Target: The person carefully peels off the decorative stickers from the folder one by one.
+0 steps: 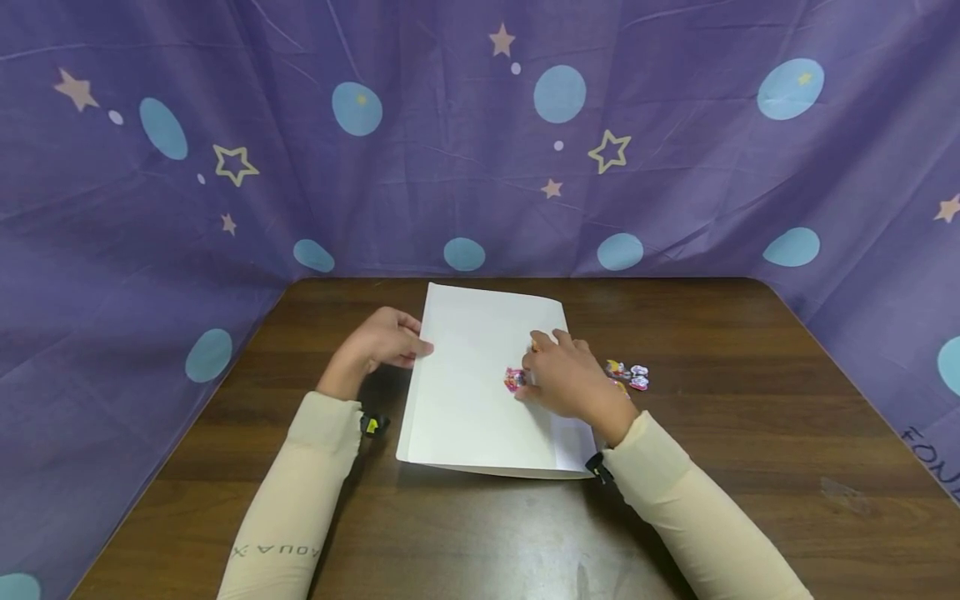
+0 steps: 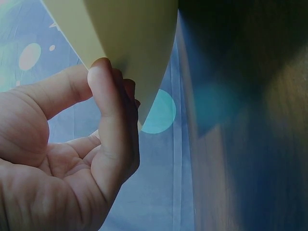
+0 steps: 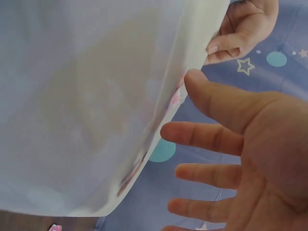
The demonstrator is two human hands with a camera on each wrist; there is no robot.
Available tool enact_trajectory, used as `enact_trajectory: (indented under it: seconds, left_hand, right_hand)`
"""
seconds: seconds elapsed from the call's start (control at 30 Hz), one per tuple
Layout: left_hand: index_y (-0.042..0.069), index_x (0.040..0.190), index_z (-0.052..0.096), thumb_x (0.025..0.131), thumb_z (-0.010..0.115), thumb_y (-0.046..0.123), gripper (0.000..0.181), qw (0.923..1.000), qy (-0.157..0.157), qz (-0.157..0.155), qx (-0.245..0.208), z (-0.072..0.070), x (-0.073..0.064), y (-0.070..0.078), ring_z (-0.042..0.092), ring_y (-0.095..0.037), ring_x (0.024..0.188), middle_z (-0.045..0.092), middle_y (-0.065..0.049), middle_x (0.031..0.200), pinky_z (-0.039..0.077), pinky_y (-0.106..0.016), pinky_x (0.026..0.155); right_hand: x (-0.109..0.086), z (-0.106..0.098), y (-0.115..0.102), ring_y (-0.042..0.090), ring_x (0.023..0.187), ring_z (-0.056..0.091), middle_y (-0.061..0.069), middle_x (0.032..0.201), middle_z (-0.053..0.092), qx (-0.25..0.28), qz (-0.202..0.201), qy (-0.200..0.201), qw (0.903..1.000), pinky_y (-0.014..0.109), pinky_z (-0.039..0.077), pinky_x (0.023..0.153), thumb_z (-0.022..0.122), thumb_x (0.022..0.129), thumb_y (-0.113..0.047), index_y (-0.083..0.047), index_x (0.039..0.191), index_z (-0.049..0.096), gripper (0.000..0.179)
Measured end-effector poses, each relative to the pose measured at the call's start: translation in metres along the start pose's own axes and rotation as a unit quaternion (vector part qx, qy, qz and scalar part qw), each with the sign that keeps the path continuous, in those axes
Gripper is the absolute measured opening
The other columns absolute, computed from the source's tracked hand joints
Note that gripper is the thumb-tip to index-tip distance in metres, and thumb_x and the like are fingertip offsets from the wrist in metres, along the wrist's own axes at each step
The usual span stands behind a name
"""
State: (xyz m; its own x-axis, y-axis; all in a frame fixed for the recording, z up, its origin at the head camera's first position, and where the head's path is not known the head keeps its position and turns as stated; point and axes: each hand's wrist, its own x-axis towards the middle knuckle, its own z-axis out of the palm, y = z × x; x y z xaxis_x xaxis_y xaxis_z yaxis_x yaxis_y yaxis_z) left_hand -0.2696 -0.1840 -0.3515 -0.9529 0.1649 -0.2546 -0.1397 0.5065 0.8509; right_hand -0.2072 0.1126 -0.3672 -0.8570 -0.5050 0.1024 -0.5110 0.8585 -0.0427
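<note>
A white sheet of paper or thin folder (image 1: 480, 400) stands tilted above the table in the head view, its lower edge bowed. My left hand (image 1: 386, 337) pinches its left edge between thumb and fingers; the left wrist view shows this grip (image 2: 113, 110) close up. Over the right half of the sheet my right hand (image 1: 566, 375) spreads its fingers. By its thumb, a small pink, colourful sticker (image 1: 513, 380) lies on the sheet. A yellow bit (image 1: 535, 344) shows at its fingertips, partly hidden. The right wrist view has the fingers (image 3: 207, 175) straight and apart, close to the sheet.
Several small colourful cutouts (image 1: 637, 377) lie on the brown wooden table (image 1: 750, 400), just right of the sheet. A clear scrap (image 1: 843, 494) lies near the table's right side. A purple curtain (image 1: 465, 167) with stars and ovals hangs behind and around the table.
</note>
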Motion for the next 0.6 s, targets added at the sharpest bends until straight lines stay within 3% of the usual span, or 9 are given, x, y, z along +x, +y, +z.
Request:
enact_trajectory:
  seconds: [0.27, 0.6]
  left_hand:
    - [-0.013, 0.131, 0.051, 0.089, 0.077, 0.003, 0.052, 1.0, 0.0, 0.002, -0.001, 0.0004, 0.0002, 0.0, 0.064, -0.017, 0.073, 0.063, -0.018, 0.101, 0.061, -0.03, 0.068]
    - [-0.013, 0.131, 0.051, 0.088, 0.077, 0.003, 0.052, 1.0, 0.001, 0.0, -0.004, 0.0008, 0.0007, -0.0007, 0.064, -0.018, 0.073, 0.062, -0.018, 0.102, 0.061, -0.03, 0.067]
  right_hand:
    - [0.0005, 0.0028, -0.0038, 0.048, 0.133, 0.047, 0.015, 0.144, 0.055, -0.029, -0.012, 0.016, 0.9994, 0.065, 0.046, 0.101, 0.077, 0.09, -0.047, -0.015, 0.105, 0.077, 0.036]
    - [0.002, 0.0051, -0.0039, 0.041, 0.125, 0.055, 0.012, 0.133, 0.065, 0.023, -0.06, 0.058, 0.9962, 0.061, 0.049, 0.097, 0.074, 0.096, -0.024, -0.019, 0.096, 0.078, 0.006]
